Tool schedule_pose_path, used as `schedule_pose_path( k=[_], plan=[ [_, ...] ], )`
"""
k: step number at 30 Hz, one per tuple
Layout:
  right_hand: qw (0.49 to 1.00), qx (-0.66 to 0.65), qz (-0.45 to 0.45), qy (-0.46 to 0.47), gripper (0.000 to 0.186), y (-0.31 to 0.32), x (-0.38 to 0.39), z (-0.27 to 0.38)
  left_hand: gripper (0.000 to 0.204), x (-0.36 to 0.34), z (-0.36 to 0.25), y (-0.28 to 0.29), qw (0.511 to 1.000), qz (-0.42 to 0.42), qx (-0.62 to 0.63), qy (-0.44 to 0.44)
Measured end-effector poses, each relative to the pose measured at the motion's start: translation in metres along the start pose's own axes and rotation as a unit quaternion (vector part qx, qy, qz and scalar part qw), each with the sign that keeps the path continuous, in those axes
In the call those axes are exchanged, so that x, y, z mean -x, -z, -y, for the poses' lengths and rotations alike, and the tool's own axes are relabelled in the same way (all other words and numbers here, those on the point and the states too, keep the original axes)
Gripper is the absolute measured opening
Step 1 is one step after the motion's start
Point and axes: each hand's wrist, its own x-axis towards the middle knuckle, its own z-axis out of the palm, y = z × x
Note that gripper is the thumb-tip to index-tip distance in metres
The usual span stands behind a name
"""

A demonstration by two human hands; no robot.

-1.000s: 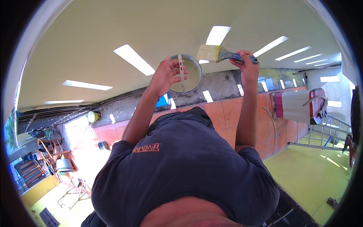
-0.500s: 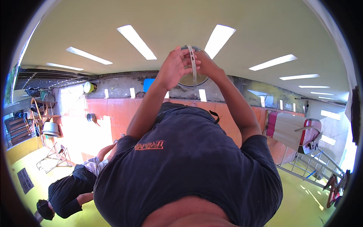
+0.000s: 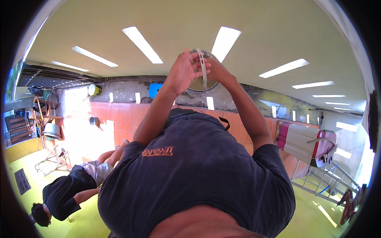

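Observation:
Both my arms reach up to a round vessel with a dark rim, at the top middle. A pale flat strip with small slots arches across its mouth. My left hand lies at the vessel's left side, palm showing. Its fingers are spread and pass behind the strip. On the other side, my right hand is at the vessel's right rim. Its fingers are hidden inside or behind the vessel, so their grip does not show.
Another person in dark clothes bends over at the lower left. A wooden rack and a grey pot stand at the far left. A blue container is beyond my left forearm. A red and white box and metal ladder are at the right.
My hands, the vessel and the strip hold nearly the same position. The other person has shifted slightly downward and left in view. The surroundings have slid a little with my head.

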Motion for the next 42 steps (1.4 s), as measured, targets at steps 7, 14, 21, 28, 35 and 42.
schedule_pose_path(
  k=[7, 14, 21, 28, 35, 42],
  plan=[
    [0.981, -0.127, -0.095, -0.109, 0.018, 0.063, 0.038, 0.022, 0.065, -0.010, 0.000, -0.009, 0.999, -0.003, -0.037, 0.004],
    [0.825, -0.485, -0.228, -0.181, 0.019, 0.100, 0.087, -0.014, 0.068, -0.025, 0.002, -0.013, 0.999, -0.006, -0.033, 0.019],
    [0.754, -0.557, -0.301, -0.173, 0.020, 0.075, 0.120, -0.039, 0.069, -0.041, 0.014, -0.014, 0.998, -0.012, -0.047, 0.037],
    [0.624, -0.668, -0.376, -0.153, 0.021, 0.050, 0.143, -0.061, 0.067, -0.045, 0.021, 0.001, 0.998, -0.033, -0.027, 0.052],
    [0.530, -0.669, -0.519, -0.046, 0.021, 0.101, 0.125, -0.039, 0.072, -0.042, 0.022, 0.018, 0.995, -0.068, -0.047, 0.058],
    [0.468, -0.539, -0.693, 0.097, 0.022, 0.181, 0.065, 0.034, 0.071, -0.041, 0.018, 0.046, 0.991, -0.074, -0.065, 0.093]
  ],
)
